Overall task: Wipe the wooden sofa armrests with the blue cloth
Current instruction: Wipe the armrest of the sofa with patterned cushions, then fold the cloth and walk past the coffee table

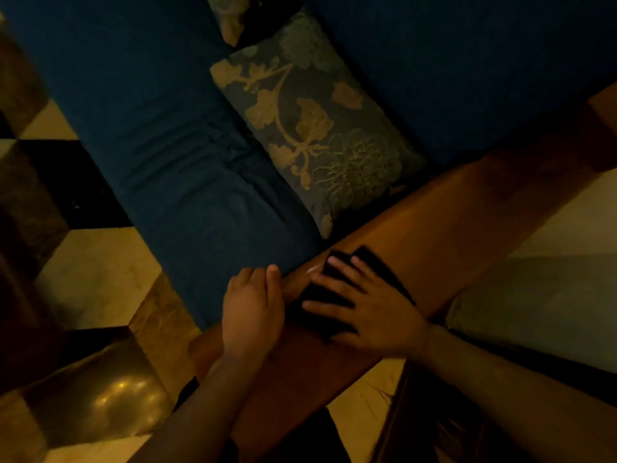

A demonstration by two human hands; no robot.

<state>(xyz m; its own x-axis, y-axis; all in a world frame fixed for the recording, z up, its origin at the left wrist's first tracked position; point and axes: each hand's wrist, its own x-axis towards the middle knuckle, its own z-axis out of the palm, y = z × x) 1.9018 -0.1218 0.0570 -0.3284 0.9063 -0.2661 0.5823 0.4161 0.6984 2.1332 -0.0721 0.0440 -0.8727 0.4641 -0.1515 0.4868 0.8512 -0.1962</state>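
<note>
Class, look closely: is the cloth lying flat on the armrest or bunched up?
Flat: the cloth lies spread on the wooden armrest under the right hand's straight fingers.

We have one view only, from a camera worn on the head. It looks steeply down and forward over the armrest (450, 228), which runs diagonally from lower left to upper right. It sits close: both forearms enter from the bottom edge. The wide lens also takes in the sofa seat (167, 145) and floor (93, 272).
</note>
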